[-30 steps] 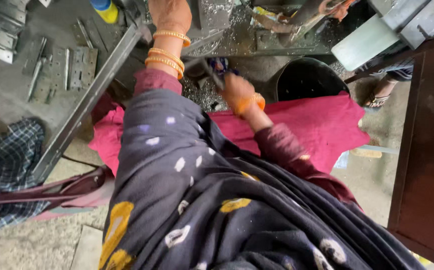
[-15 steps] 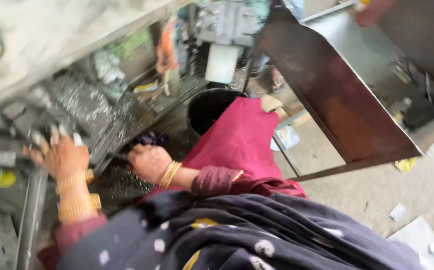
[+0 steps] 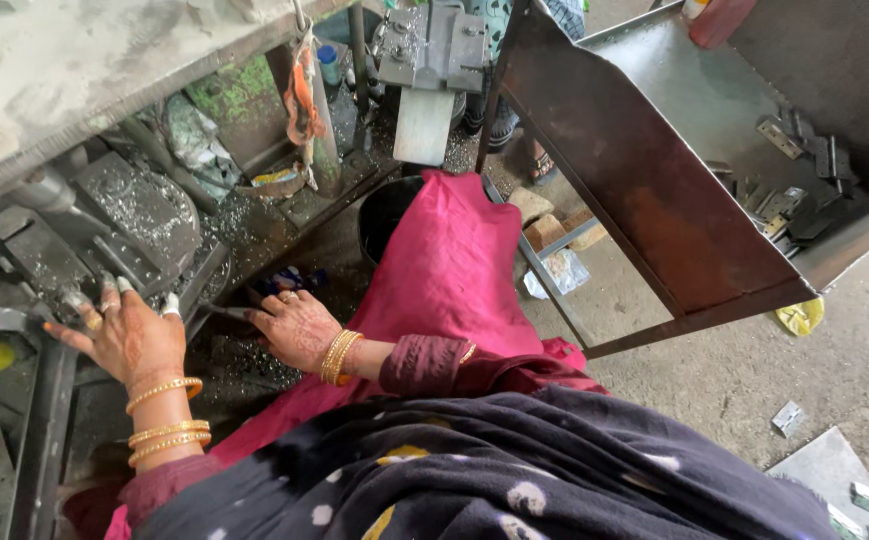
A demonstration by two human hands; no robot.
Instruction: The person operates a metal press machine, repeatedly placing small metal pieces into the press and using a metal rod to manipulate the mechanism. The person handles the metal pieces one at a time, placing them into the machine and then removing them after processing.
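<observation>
While the left hand (image 3: 129, 335) is spread wide, fingers splayed and pressed flat on the grimy metal block (image 3: 104, 225) of the machine bed, the right hand (image 3: 294, 328) is laid lower down, beside a thin dark metal strip (image 3: 222, 312) among the shavings. Whether the strip is pinched between the right fingers or merely touched at its end cannot be told, since the fingertips are lost against the dark swarf. The strip lies between the two hands, its near end at the right fingertips and its far end pointing toward the left thumb side. Little of the work appears to be done: the piece is judged to be still down in the swarf and not yet lifted or set on the block. Finished-looking small metal plates (image 3: 784, 205) are seen gathered in the brown steel tray (image 3: 654, 215) well apart on the right, and a black bucket (image 3: 386, 212) stands beyond the pink cloth (image 3: 454, 270).
</observation>
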